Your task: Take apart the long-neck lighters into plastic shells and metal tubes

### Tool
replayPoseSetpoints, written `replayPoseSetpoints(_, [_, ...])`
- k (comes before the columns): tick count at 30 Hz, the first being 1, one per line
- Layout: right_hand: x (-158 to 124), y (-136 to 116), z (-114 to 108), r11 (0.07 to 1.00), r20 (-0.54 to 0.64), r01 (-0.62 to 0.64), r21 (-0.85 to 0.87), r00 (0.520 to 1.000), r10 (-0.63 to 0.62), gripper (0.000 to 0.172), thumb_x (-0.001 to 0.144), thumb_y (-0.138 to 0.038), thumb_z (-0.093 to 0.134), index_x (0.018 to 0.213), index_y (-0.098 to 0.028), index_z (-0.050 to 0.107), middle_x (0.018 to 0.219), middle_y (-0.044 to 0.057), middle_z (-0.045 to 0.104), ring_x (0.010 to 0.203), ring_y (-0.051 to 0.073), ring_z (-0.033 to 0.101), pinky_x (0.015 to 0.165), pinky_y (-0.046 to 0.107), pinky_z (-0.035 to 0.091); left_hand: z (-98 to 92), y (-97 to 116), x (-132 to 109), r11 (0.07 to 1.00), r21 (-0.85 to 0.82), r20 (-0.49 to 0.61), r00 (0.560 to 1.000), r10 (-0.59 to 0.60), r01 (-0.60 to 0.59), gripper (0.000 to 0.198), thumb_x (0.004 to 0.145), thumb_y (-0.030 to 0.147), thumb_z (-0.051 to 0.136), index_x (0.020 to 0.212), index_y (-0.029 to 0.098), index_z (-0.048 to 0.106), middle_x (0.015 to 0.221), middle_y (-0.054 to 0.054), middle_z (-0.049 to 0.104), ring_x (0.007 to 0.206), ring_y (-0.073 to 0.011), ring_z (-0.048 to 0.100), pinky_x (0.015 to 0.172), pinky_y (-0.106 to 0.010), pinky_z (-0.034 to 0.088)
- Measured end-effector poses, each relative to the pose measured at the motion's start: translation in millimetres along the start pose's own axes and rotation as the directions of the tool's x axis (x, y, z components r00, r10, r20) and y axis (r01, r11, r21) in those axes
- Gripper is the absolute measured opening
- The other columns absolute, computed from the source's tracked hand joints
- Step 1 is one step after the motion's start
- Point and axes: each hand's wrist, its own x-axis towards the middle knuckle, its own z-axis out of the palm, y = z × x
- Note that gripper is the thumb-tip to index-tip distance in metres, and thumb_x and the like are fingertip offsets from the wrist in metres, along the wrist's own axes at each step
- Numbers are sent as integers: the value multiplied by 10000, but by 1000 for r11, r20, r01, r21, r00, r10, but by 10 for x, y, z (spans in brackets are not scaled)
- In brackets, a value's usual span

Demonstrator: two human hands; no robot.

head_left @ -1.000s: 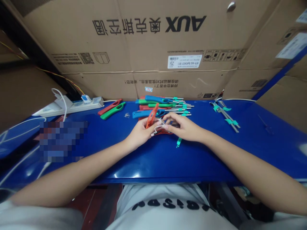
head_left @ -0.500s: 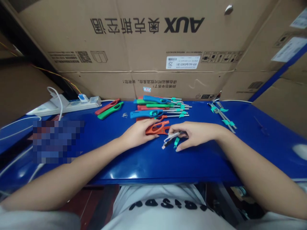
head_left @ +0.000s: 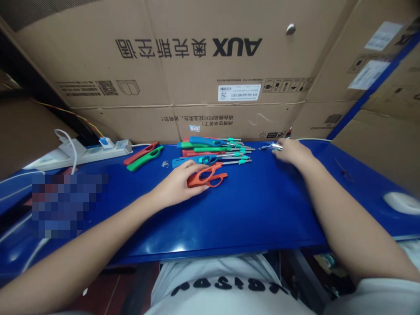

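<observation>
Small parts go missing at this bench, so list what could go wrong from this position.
1. The right hand is stretched to the metal tubes by the carton and looks blurred; a hasty grab could scatter them.
2. The left hand holds the orange lighter shell by one end only; it may slide on the glossy blue table.
3. Tiny loose metal bits lie close to the left hand and could get swept away.

Orange handle (head_left: 210, 178): plastic, with a long hole in the middle and a short nose at the right end. Lies flat on the blue table (head_left: 256, 201), left end tucked under the left hand (head_left: 173, 186). Thin metal rods (head_left: 271, 147): shiny, blurry. Lie far back, touching the right hand (head_left: 292, 152).
</observation>
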Motion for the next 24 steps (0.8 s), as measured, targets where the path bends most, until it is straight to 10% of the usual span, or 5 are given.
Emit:
replayPoseSetpoints(7, [152, 159, 154, 987, 10, -135, 83, 991, 134, 544, 868, -446, 672, 1302, -131, 581, 1176, 229, 671, 1013, 343, 689, 788, 411, 531, 31, 43, -30, 998, 38, 23, 998, 51, -52, 595, 889, 209, 549, 1480, 182, 489, 1122, -88, 560, 999, -219, 598, 913, -338, 531])
replayPoseSetpoints(12, [139, 165, 72, 987, -103, -29, 155, 994, 45, 368, 872, -424, 644, 1136, -168, 659, 1114, 201, 700, 1046, 360, 669, 812, 455, 543, 41, 24, -24, 996, 57, 37, 997, 62, -64, 504, 930, 263, 549, 1425, 172, 559, 1097, -101, 582, 1022, -240, 600, 945, -375, 524])
replayPoseSetpoints(19, [135, 44, 187, 908, 203, -52, 416, 978, -37, 185, 896, -292, 625, 1021, -157, 649, 858, 122, 724, 686, 223, 697, 582, 343, 587, 95, -61, -23, 991, 32, 14, 991, 133, -134, 402, 971, 338, 577, 1338, 183, 630, 1173, -113, 652, 1111, -247, 643, 1011, -379, 521])
replayPoseSetpoints(24, [199, 104, 264, 956, 21, 24, 291, 999, -31, 218, 854, -234, 640, 1043, -126, 661, 1097, 213, 686, 1024, 342, 681, 893, 474, 547, 113, -65, -17, 990, 33, -11, 991, 134, -134, 401, 968, 335, 594, 1323, 158, 649, 1242, -132, 680, 1167, -259, 656, 1039, -392, 526])
